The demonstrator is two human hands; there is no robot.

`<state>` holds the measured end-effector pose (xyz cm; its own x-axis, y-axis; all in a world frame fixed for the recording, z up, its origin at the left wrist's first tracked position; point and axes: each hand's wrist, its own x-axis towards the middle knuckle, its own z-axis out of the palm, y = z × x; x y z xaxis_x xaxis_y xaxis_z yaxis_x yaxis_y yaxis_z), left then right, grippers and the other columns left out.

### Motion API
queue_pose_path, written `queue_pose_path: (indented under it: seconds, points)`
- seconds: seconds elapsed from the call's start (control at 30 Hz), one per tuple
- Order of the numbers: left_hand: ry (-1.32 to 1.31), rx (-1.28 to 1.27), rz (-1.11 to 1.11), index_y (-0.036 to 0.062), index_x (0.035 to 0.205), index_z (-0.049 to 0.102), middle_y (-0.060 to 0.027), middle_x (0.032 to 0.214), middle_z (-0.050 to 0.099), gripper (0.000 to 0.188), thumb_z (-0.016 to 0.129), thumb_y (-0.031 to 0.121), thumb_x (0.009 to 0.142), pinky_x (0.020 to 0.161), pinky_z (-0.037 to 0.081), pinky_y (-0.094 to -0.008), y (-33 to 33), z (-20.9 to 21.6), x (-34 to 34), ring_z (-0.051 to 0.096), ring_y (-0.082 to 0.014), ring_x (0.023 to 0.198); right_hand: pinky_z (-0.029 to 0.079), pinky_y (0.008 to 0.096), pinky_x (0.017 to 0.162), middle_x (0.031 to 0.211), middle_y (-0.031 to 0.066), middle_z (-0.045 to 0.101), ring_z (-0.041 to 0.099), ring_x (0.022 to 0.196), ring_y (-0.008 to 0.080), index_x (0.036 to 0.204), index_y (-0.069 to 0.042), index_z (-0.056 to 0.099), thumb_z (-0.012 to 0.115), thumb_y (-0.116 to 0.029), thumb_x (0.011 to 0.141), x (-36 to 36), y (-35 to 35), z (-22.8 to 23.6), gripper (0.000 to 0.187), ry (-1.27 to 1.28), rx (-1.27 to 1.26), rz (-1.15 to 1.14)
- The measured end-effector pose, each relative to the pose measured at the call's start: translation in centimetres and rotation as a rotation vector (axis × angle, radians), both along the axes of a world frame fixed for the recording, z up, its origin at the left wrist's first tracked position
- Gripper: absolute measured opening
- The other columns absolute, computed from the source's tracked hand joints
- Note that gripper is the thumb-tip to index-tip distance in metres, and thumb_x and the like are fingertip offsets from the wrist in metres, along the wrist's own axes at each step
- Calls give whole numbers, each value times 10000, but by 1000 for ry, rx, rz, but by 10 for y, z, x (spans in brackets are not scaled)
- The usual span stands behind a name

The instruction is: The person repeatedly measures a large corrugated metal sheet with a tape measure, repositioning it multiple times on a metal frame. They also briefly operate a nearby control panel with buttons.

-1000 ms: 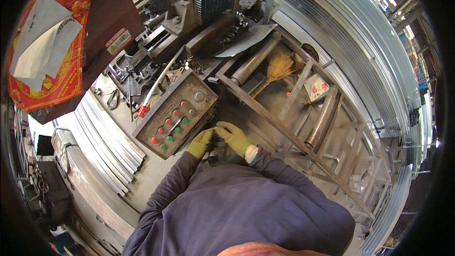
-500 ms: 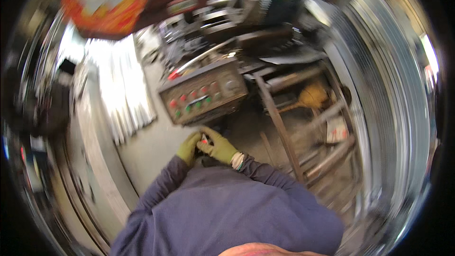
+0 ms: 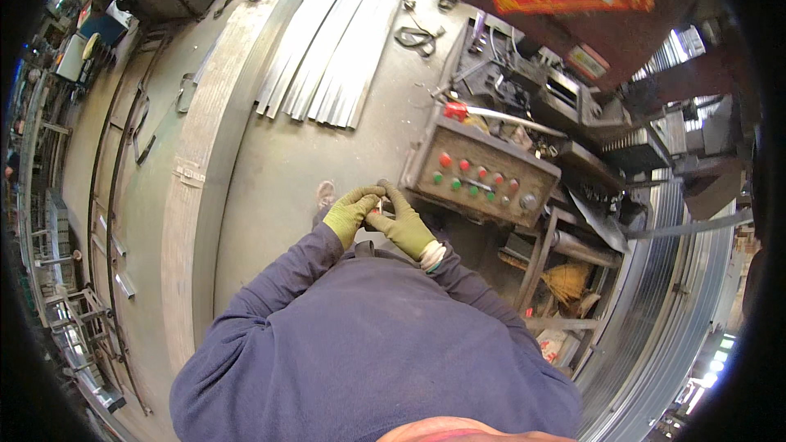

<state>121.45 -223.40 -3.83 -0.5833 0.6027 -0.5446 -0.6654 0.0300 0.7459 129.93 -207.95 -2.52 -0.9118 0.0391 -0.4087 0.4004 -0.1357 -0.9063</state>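
Note:
In front of my waist both hands, in yellow-green work gloves, come together. My left hand [image 3: 350, 216] and my right hand [image 3: 405, 229] are closed around a small object [image 3: 379, 208] with red and silvery parts. The fingers cover most of it, so its kind cannot be made out. Just beyond and to the right of my right hand stands a worn control box [image 3: 484, 165] with red and green push buttons. The two hands are apart from this box.
Long silvery metal profiles [image 3: 323, 65] lie on the floor ahead. A long pale beam-like bundle [image 3: 196, 172] runs along my left. Right of the control box are dark machine parts [image 3: 565, 94], a rusty frame [image 3: 536, 266] and a yellow broom head [image 3: 566, 281]. More metal lengths [image 3: 655, 278] line the far right.
The view has swung left, so the control box and machine appear farther right and the floor profiles more central. My hands remain together around the small object.

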Motion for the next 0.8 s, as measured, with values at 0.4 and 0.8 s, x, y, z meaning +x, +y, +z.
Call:
queue_pose_path:
  seconds: [0.4,0.8]
  points:
    - [144,40,364,64,1181,710,-30,1021,703,190,613,132,1033,802,556,-262,-119,-40,-271,650,-125,894,531,285,854,1094,65,627,614,947,146,1471,36,426,675,-132,945,-302,-118,-12,605,-182,-357,73]
    - [249,-283,197,16,1120,731,-43,1029,736,234,646,206,1012,859,519,-278,-118,-85,-458,652,-124,942,459,207,507,843,-15,635,601,658,64,1400,-122,494,648,-278,970,-514,-78,-62,483,-607,-549,359]
